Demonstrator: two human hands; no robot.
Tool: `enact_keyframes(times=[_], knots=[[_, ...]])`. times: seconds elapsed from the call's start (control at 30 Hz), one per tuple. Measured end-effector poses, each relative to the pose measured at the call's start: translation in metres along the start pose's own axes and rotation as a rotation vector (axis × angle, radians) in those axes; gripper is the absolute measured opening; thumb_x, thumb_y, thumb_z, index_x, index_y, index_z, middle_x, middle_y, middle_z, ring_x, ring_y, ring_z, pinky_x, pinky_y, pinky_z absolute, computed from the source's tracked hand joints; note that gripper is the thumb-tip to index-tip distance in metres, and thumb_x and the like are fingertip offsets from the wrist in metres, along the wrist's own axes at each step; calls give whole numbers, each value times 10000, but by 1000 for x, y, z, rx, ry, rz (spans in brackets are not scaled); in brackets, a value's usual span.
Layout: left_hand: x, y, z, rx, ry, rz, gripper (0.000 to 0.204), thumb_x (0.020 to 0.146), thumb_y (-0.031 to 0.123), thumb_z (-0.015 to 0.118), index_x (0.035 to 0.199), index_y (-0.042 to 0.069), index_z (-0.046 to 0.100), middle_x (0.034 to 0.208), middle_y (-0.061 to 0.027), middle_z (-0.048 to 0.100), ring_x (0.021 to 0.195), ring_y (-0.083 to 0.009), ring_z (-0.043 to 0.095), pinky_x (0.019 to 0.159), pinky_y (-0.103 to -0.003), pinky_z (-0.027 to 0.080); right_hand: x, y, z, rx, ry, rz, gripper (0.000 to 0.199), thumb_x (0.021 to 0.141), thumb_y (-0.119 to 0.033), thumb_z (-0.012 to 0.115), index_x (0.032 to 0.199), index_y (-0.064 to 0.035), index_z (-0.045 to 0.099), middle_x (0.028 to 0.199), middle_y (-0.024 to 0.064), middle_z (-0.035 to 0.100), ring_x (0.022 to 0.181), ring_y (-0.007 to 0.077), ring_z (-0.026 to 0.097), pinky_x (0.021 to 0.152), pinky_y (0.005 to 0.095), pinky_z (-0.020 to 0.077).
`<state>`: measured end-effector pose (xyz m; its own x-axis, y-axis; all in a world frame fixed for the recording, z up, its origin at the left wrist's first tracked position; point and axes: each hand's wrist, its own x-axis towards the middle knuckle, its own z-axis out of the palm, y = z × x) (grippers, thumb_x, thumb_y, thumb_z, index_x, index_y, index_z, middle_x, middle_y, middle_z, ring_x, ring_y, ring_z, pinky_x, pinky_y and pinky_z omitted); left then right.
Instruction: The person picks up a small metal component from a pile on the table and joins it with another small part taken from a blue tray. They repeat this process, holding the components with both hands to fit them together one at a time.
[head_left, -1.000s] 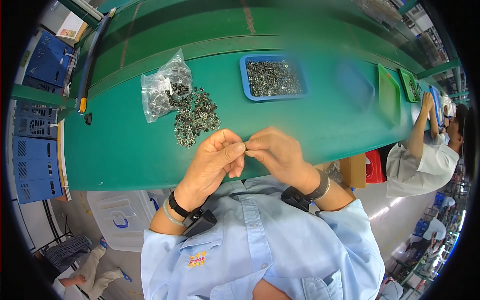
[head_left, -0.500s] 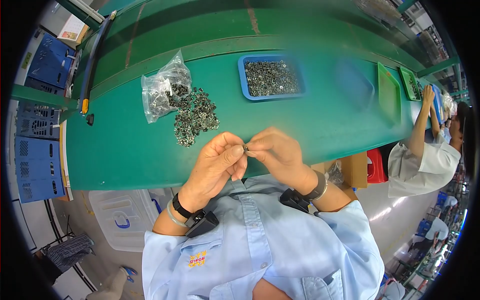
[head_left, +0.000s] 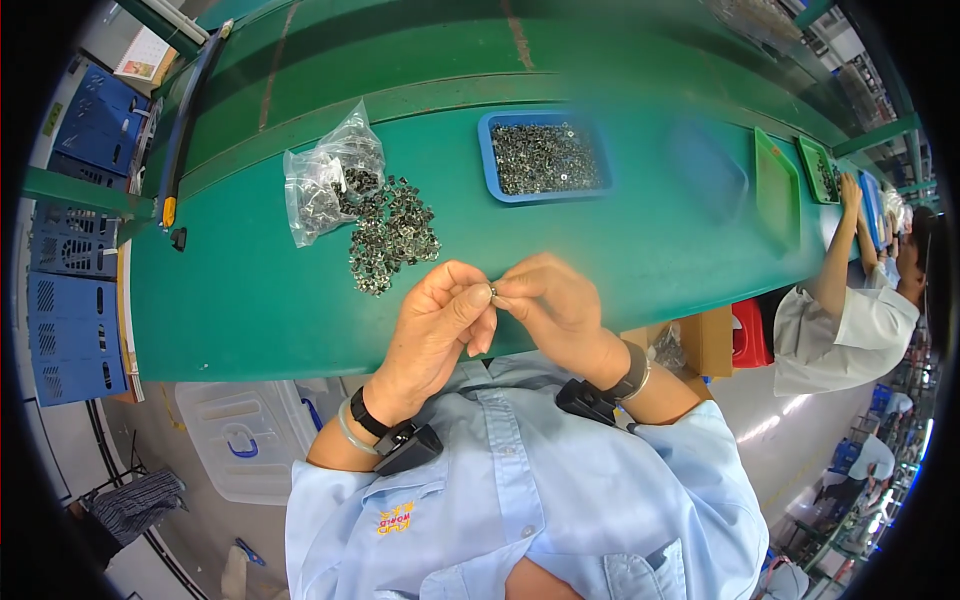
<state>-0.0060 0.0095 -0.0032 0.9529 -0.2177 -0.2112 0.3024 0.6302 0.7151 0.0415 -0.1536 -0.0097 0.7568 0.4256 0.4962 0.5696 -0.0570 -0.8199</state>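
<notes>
Above the near edge of the green worktop, my left hand and my right hand meet fingertip to fingertip. Both pinch one tiny dark and metallic part, mostly covered by the fingers and too small to name. Just beyond my left hand lies a loose heap of small black and silver parts. It spills from a clear plastic bag that holds more of them. Farther back, a blue tray is filled with similar small metallic parts.
Green trays and a blurred blue tray stand toward the right. A co-worker sits at the far right with hands at another tray. A cutter with a yellow end lies along the left edge. Below the bench are a clear lidded box and a cardboard box.
My fingers have shifted slightly around the tiny part, which shows less dark now. Both hands stay together in nearly the same place. The heap, bag and trays have not moved.
</notes>
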Motion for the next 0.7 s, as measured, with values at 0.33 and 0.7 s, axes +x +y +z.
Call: enact_keyframes(times=[0.33, 0.7], knots=[[-16, -2, -24, 104, -23, -94, 137, 958, 183, 524, 997, 52, 544, 782, -45, 594, 591, -99, 526, 495, -228, 400, 56, 33, -58, -479, 204, 12, 96, 784, -22, 674, 864, -28, 623, 813, 92, 622, 730, 238, 613, 649, 312, 505], [-25, 1, -46, 3, 41, -137, 127, 952, 165, 528, 986, 44, 549, 737, -39, 589, 585, -99, 528, 503, -231, 411, 56, 31, 20, -573, -474, -50, 213, 818, -36, 585, 1026, -67, 621, 864, 94, 558, 774, 293, 592, 626, 375, 491]])
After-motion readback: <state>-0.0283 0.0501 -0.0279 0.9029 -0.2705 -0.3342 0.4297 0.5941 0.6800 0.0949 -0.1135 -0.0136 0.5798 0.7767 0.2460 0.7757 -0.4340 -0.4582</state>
